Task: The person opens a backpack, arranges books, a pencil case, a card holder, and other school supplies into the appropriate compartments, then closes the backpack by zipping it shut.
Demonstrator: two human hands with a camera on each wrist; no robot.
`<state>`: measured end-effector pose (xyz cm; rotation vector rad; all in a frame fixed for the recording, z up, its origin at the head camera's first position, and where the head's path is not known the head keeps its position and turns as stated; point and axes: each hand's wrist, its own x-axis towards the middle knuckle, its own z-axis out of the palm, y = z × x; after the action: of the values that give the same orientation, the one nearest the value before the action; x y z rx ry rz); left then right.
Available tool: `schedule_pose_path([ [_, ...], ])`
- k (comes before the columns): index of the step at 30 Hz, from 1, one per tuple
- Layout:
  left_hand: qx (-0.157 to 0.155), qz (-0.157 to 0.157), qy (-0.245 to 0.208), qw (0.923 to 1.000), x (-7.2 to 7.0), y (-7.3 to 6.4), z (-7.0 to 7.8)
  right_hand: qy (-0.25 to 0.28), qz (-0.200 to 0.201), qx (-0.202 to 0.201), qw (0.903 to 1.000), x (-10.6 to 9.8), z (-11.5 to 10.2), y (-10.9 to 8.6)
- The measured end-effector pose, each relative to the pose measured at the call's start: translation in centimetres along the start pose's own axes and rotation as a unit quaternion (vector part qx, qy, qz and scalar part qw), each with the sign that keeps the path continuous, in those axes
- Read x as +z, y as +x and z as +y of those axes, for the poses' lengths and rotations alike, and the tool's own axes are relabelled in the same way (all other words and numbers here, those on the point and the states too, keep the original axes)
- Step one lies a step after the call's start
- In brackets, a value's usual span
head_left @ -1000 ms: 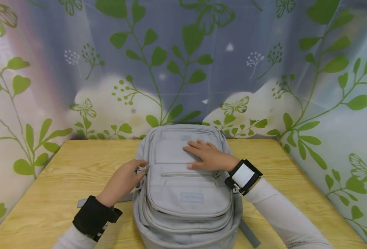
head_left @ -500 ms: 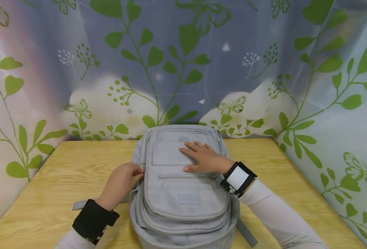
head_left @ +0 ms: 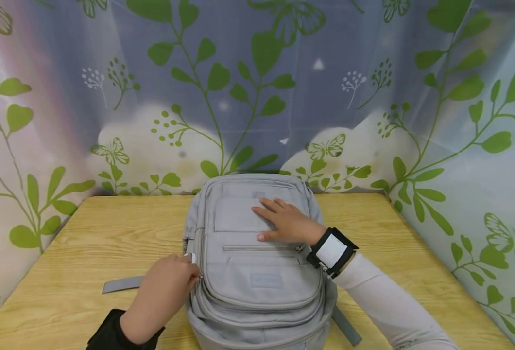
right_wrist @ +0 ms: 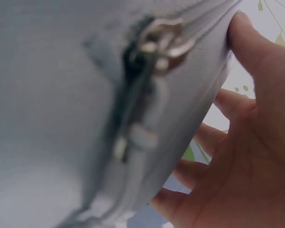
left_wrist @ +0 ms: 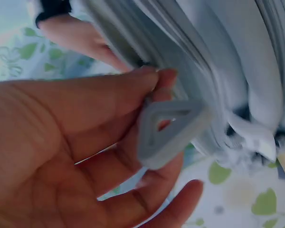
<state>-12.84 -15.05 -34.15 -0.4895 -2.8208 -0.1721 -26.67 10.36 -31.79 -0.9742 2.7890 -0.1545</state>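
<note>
A light grey backpack [head_left: 235, 214] lies front side up on the wooden table. At its left side, my left hand [head_left: 165, 287] pinches a zipper pull between thumb and index finger. The pull's pale triangular loop [left_wrist: 171, 142] hangs beside the fingers in the left wrist view, where the zipper runs along the bag's edge. My right hand [head_left: 288, 223] rests on the upper front panel with its fingers spread. Close in the right wrist view is a metal zipper slider [right_wrist: 164, 47] with a cord, on the front pocket; that hand does not hold it.
Grey straps stick out on both sides of the bag, one at the left [head_left: 122, 284] and one at the lower right [head_left: 347, 325]. A patterned curtain [head_left: 257, 121] stands behind the table [head_left: 122, 228] and along both sides.
My left hand has moved down along the backpack's left side, towards me, with the zipper pull. My right hand stays on the front panel.
</note>
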Motion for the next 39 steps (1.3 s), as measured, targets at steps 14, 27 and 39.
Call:
schedule_pose_path([
  [14,0.113,-0.027,-0.074,0.9904,1.5,-2.2,4.4,-0.010,0.021,0.001,0.9997,0.6,-0.3,-0.2],
  [27,0.094,-0.043,-0.124,0.9869,2.5,-1.9,6.7,-0.010,0.057,-0.026,0.9980,0.2,-1.3,-2.2],
  [39,0.109,-0.063,-0.184,0.9748,1.7,-3.0,5.5,0.098,-0.059,-0.208,0.9713,2.2,-8.0,-9.1],
])
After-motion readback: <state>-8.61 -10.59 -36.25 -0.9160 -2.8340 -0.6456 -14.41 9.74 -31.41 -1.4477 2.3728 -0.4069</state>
